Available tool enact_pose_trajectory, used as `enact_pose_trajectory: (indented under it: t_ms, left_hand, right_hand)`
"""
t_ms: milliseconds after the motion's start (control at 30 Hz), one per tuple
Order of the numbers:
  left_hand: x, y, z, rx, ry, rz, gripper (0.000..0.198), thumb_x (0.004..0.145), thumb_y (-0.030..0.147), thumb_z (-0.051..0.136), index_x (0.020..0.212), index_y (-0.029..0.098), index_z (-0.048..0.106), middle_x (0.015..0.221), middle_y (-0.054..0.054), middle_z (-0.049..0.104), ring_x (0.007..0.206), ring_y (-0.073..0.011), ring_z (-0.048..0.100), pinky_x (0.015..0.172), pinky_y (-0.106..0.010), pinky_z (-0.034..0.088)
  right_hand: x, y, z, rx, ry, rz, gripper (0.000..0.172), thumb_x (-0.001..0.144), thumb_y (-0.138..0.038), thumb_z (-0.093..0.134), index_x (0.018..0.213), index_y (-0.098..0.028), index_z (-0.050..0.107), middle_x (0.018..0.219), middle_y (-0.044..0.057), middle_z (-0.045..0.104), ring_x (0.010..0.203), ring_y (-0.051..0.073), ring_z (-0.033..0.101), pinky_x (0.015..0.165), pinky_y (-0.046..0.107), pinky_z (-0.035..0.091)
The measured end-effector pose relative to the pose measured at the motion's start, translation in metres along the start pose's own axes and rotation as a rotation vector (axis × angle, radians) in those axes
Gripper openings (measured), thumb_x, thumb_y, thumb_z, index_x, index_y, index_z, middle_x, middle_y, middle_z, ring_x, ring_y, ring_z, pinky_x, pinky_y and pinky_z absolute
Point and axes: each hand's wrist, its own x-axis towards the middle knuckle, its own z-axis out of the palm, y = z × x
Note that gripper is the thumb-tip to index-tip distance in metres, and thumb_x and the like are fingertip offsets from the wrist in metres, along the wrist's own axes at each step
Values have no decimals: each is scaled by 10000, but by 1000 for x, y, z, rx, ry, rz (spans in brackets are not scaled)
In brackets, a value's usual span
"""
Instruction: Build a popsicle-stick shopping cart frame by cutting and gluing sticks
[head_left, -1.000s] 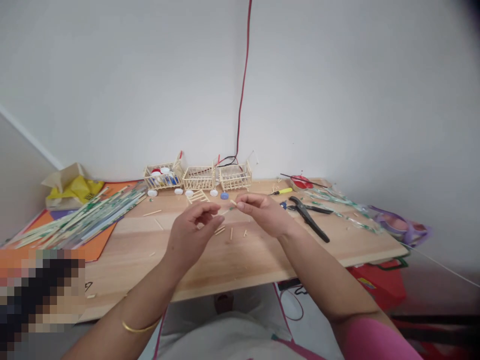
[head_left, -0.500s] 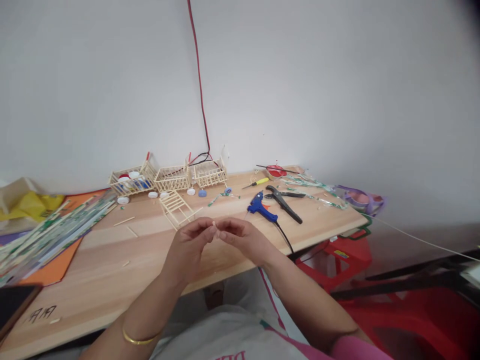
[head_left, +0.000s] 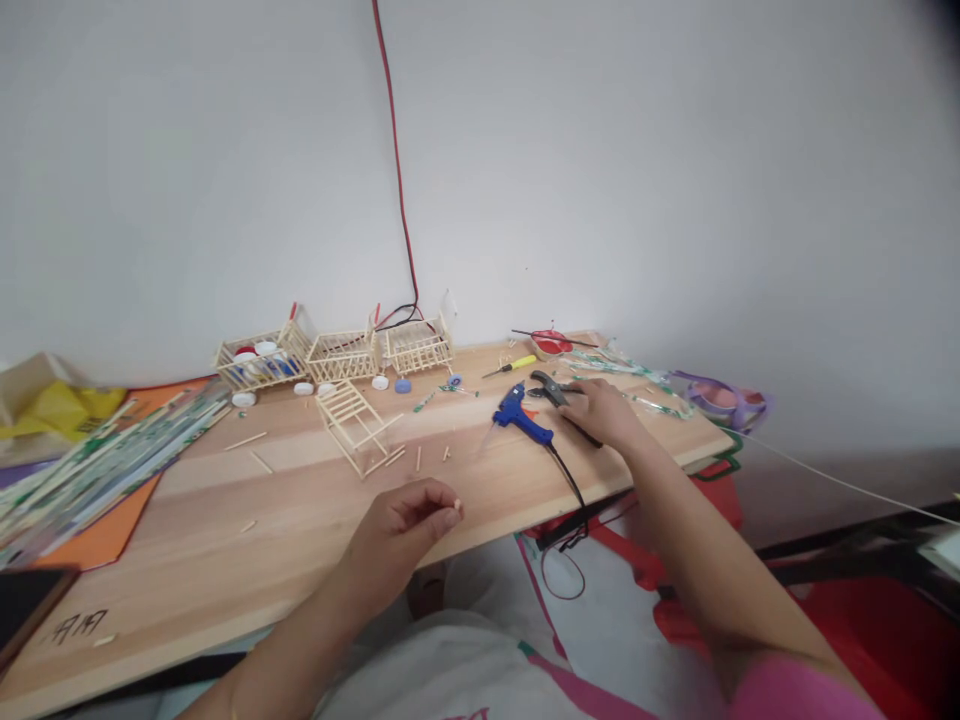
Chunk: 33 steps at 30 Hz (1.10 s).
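My left hand (head_left: 401,530) hovers over the near edge of the wooden table (head_left: 247,560), fingers pinched on a short wooden stick (head_left: 454,511). My right hand (head_left: 604,413) is stretched out to the right and lies on the black pliers (head_left: 551,388); whether its fingers close around them is hidden. A blue glue gun (head_left: 520,418) lies just left of that hand, its black cord running off the table edge. A small ladder-like stick frame (head_left: 351,418) lies in the middle with several loose stick pieces beside it.
Three stick baskets (head_left: 337,352) stand along the wall, bottle caps around them. A bundle of wrapped sticks (head_left: 97,460) lies on orange paper at the left. A yellow-handled tool (head_left: 517,366), a red dish (head_left: 553,343) and wrappers sit far right. A red stool (head_left: 675,520) stands below.
My hands have come apart: the right one left the stick and reached right onto the pliers, while the left one sank toward the table edge with the stick.
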Motion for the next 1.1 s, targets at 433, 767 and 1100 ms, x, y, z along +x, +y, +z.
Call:
enact_pose_trajectory:
  t_ms: [433,767,1100]
  left_hand:
    - [12,-3,-8,-77,201,33,152,730,306,644,677,164,658,696,-4,599,592,-95,425,611,-217,358]
    - [16,-1,-1,-57,227,191,121,721,297,674,723,176,678,777,-33,642,797,-164,557,787,-266,425]
    - [5,8,-1,-2,142,274,111,758,285,645,748,185,691,811,-36,652,826,-185,558,814,-281,421]
  right_hand:
    - [18,25,3,-164,-262,95,542,621,-449,659,1041,-113,597,965,180,607,865,316,594,705,373,450]
    - [-85,-77,-48,295,-80,-519,515,764,-383,614,1213,-203,439,1108,116,555,976,257,544,834,380,447]
    - [-103,-120,-60,256,-209,-652,453,778,-397,615,1167,-206,484,1035,105,546,922,244,540,750,358,459]
